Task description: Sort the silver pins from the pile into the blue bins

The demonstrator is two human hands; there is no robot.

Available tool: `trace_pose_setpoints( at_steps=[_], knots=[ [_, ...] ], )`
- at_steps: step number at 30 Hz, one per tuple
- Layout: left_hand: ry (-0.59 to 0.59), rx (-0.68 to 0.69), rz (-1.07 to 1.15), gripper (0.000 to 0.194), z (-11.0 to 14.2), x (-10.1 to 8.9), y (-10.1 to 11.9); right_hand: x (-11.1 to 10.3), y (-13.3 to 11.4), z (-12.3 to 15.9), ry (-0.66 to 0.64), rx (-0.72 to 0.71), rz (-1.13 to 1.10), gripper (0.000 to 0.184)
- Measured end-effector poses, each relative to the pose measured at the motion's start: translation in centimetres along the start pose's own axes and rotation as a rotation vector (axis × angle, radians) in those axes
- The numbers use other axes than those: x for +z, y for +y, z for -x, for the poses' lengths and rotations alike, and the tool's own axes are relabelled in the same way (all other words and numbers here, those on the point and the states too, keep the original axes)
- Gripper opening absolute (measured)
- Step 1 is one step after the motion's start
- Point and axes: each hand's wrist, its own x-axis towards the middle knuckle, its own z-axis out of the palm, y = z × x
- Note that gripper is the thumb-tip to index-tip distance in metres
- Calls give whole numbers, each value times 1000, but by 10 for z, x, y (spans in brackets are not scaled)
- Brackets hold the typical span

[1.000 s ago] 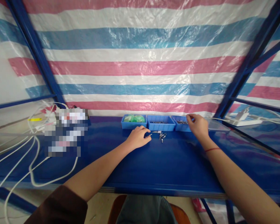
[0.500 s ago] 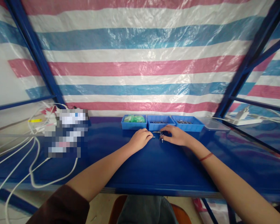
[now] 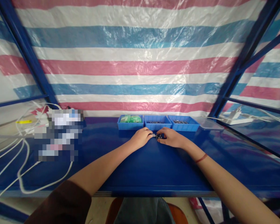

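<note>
My left hand point(image 3: 142, 137) rests low over the blue table with its fingertips pinched together. From the pinch, thin silvery metal pieces point(image 3: 154, 135) point right; they look like slim rods or screws, too small to name surely. Facing it, my right hand point(image 3: 170, 137) curls its thumb and fingers around small metal parts point(image 3: 159, 136), partly hidden by the fingers. The pieces from both hands meet or nearly meet between the fingertips. Just behind the hands, the middle blue bin point(image 3: 157, 125) holds several small metal parts.
A left blue bin point(image 3: 130, 126) contains green plastic packets point(image 3: 130, 119). Metal pieces lie in the right blue bin point(image 3: 184, 128). Beside it is a clear plastic lid point(image 3: 211, 123). White cables point(image 3: 25, 174) and blurred items occupy the left of the blue table point(image 3: 140, 171).
My right hand has closed in toward my left, and its fingers have drawn together around the metal parts. Those parts now line up with the left hand's pieces. The view has shifted slightly.
</note>
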Motion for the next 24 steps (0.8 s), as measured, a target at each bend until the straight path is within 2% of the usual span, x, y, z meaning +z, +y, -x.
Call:
trace_pose_setpoints(
  at_steps=[3, 6, 10, 14, 19, 24],
  knots=[
    [27, 34, 33, 20, 1, 1, 0, 0, 2, -2, -2, -24, -81, 29],
    [49, 37, 65, 19, 3, 1, 1, 1, 5, -3, 35, 1, -143, 31],
    [101, 23, 38, 24, 8, 0, 5, 1, 9, -4, 89, 55, 51, 32],
    [78, 5, -39, 26, 12, 0, 8, 1, 11, -5, 50, 58, 142, 25],
    [50, -18, -52, 26, 13, -2, 12, 2, 10, -5, 100, 104, 95, 19],
    [147, -103, 34, 22, 12, -2, 10, 2, 10, -5, 227, 111, -110, 17]
  ],
)
